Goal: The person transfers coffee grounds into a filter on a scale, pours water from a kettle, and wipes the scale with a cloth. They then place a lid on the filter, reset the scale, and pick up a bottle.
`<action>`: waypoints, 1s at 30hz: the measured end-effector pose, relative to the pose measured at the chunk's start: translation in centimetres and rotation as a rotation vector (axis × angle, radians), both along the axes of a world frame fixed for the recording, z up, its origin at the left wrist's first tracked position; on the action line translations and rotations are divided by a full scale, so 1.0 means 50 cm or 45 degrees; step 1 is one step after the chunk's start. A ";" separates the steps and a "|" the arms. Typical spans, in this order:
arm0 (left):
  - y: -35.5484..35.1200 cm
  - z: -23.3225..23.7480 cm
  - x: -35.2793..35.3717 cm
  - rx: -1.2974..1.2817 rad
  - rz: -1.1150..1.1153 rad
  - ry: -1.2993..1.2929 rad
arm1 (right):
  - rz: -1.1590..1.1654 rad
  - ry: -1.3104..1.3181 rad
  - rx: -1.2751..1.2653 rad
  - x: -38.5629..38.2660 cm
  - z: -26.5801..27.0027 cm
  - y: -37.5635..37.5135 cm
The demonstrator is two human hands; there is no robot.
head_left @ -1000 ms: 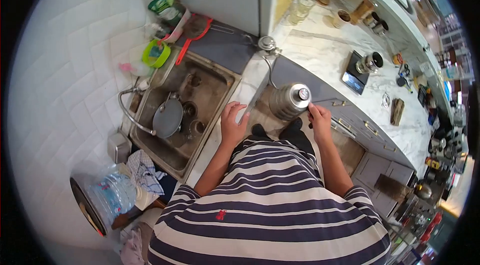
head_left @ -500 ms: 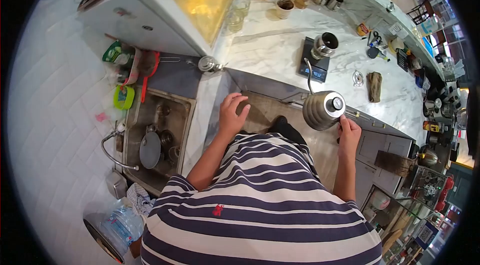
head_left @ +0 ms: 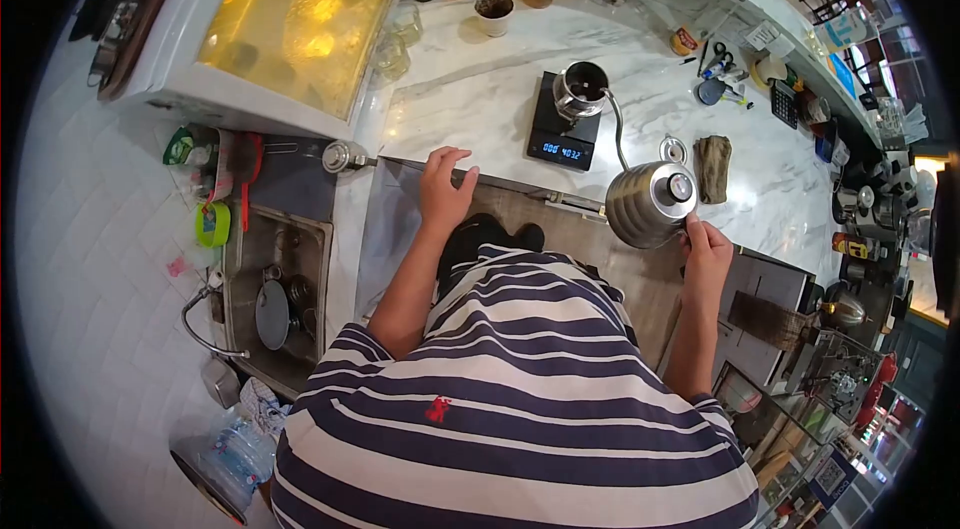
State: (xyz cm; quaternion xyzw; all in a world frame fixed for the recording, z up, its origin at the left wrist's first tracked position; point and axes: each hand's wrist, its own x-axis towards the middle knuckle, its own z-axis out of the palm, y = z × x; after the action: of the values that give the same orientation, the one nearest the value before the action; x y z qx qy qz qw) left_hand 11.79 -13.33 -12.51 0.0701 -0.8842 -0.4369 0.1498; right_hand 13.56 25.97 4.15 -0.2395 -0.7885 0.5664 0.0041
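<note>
My right hand (head_left: 706, 249) is closed on the handle side of a steel gooseneck kettle (head_left: 645, 206), held in front of the counter edge. The kettle's thin spout reaches toward a steel cup (head_left: 582, 91), which stands on a black scale (head_left: 563, 144) with a lit blue display. My left hand (head_left: 445, 189) is near the counter's front edge, fingers apart and holding nothing. To the right of the scale lie a round metal lid (head_left: 672, 150) and a folded brown cloth (head_left: 712, 169).
A sink (head_left: 300, 274) with a pan is at the left, below a red strainer (head_left: 246, 164). Bottles, a paper cup (head_left: 494, 14) and two metal cups stand along the counter's back. Scissors and pens lie at the back right.
The view has shifted, so the counter and scale appear further left. The kettle's spout is now closer to the cup on the scale. My left hand stays open.
</note>
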 end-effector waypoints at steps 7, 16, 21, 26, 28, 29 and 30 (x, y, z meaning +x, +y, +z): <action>-0.010 -0.036 -0.051 -0.091 -0.046 -0.034 | -0.021 0.031 -0.113 -0.026 -0.009 0.009; -0.029 -0.052 -0.126 -0.162 -0.140 0.003 | -0.118 0.041 -0.123 -0.020 0.011 -0.027; -0.033 -0.073 -0.143 -0.218 -0.204 -0.052 | -0.142 0.033 -0.141 -0.010 0.031 -0.052; -0.043 -0.085 -0.144 -0.266 -0.221 -0.106 | -0.162 0.021 -0.101 -0.002 0.037 -0.077; -0.052 -0.095 -0.143 -0.298 -0.226 -0.106 | -0.146 0.016 -0.087 0.004 0.039 -0.081; -0.055 -0.099 -0.145 -0.313 -0.228 -0.102 | -0.157 0.015 -0.085 0.006 0.040 -0.085; -0.056 -0.101 -0.148 -0.331 -0.228 -0.097 | -0.167 0.015 -0.082 0.007 0.040 -0.089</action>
State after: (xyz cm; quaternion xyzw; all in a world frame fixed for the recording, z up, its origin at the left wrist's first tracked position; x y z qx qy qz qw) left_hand 4.41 -16.11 -17.54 -0.0126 -0.9410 -0.3274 0.0843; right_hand 13.93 21.53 6.16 -0.2871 -0.7525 0.5915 0.0382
